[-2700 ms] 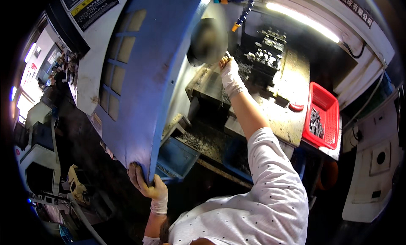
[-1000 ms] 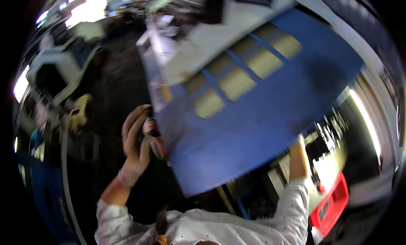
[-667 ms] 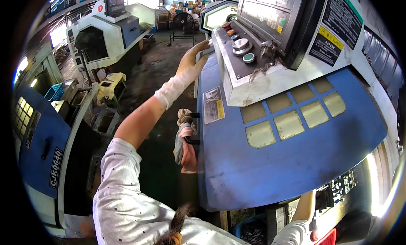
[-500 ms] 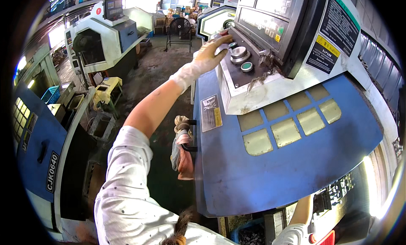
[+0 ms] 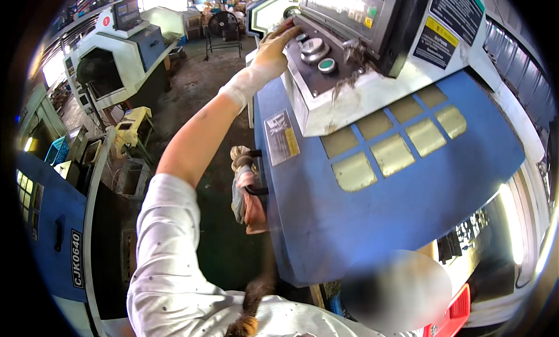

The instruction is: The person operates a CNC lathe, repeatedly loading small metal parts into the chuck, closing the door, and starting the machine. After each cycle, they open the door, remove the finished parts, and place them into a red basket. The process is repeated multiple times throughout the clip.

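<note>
My left hand (image 5: 269,53), in a pale thin glove, reaches to the near left edge of a machine's control panel (image 5: 317,84). Its fingers are stretched over the panel beside a dark red part (image 5: 284,26), partly hidden behind them; whether they press it I cannot tell. To their right are a round silver knob (image 5: 314,49) and a green push button (image 5: 327,65). Below the panel spreads the blue machine door (image 5: 372,220) with several small window panes. My right hand is not in view; a blurred patch covers the lower right.
Cloths (image 5: 250,200) hang on the black door handle. A red plastic piece (image 5: 457,308) is at the lower right, by a bright lamp (image 5: 511,226). Other machines (image 5: 105,63) stand to the left, near a yellow-covered stool (image 5: 133,124). A black fan (image 5: 223,31) stands farther back.
The whole view has shifted, so the machine sits higher and more to the left. My left hand stays at the panel, its fingers lower against it. My right forearm has gone from sight.
</note>
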The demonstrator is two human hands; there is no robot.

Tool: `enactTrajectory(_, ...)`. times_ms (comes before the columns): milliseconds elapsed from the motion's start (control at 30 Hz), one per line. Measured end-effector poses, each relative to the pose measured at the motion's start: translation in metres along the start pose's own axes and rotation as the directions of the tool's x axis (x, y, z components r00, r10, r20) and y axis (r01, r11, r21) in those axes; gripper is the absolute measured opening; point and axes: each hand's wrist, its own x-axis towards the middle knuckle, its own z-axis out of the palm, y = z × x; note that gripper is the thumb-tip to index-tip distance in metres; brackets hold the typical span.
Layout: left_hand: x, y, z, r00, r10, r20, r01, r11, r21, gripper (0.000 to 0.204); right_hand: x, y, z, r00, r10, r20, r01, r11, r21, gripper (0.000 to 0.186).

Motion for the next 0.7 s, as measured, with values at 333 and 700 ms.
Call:
enactTrajectory(333, -0.036, 0.117, 0.004, 0.988, -0.131, -0.082, 0.128, 0.991, -0.044, 0.061, -0.028, -0.037, 0.017, 0.997, 0.006, -0.078, -0.006, 1.000, -0.004, 0.038)
enactTrajectory(700, -0.030, 0.112, 0.003, 0.993, 0.031, 0.117, -0.026, 0.999, -0.044, 0.058, -0.280, -0.041, -0.046, 0.614, 0.133, 0.778, -0.293, 0.954, 0.068, 0.043)
